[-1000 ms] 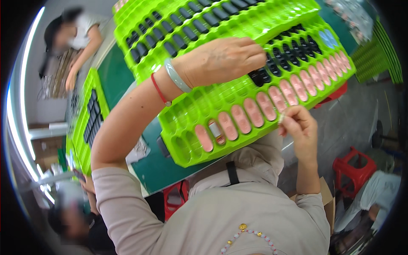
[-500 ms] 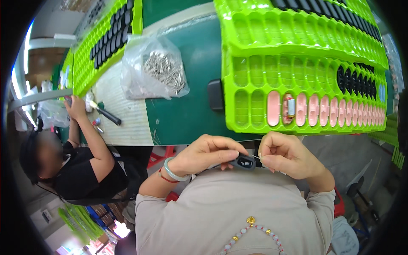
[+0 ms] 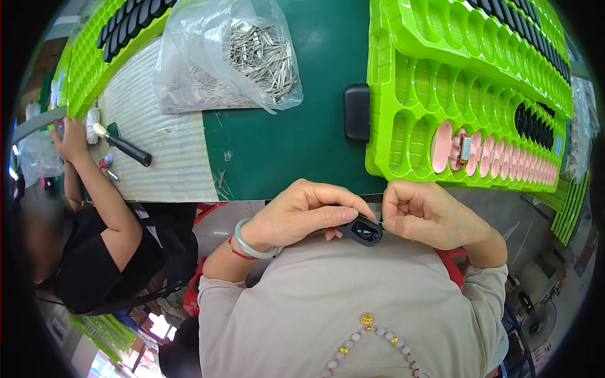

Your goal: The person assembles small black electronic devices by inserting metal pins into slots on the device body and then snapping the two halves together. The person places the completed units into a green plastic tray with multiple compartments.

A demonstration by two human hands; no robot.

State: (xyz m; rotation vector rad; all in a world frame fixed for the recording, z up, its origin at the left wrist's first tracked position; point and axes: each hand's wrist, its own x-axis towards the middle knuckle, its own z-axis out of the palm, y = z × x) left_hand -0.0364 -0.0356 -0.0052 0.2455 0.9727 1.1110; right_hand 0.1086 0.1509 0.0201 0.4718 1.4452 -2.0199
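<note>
Between the thumb and fingers of my left hand [image 3: 302, 217] is a small black oval case [image 3: 367, 232], held just in front of my body. Its glossy hollow side faces up. My right hand [image 3: 428, 217] pinches a thin metal pin [image 3: 377, 221], whose tip meets the upper right edge of the case. Whether the pin has entered the case cannot be made out. Past the hands, a clear plastic bag [image 3: 214, 69] filled with loose metal pins [image 3: 268, 60] lies on the green table [image 3: 283, 154].
At right stand green trays [image 3: 380, 142] holding pink shells [image 3: 442, 148], black parts [image 3: 532, 126] and one pink piece with a silver cylinder [image 3: 465, 150]. Another black case [image 3: 357, 113] sits beside them. A hammer [image 3: 129, 148] and a co-worker's arm [image 3: 104, 183] are at left.
The view has shifted, bringing the bag and table nearer. In my left hand the case has tilted, showing more of its hollow side. My right hand still pinches the pin at its edge.
</note>
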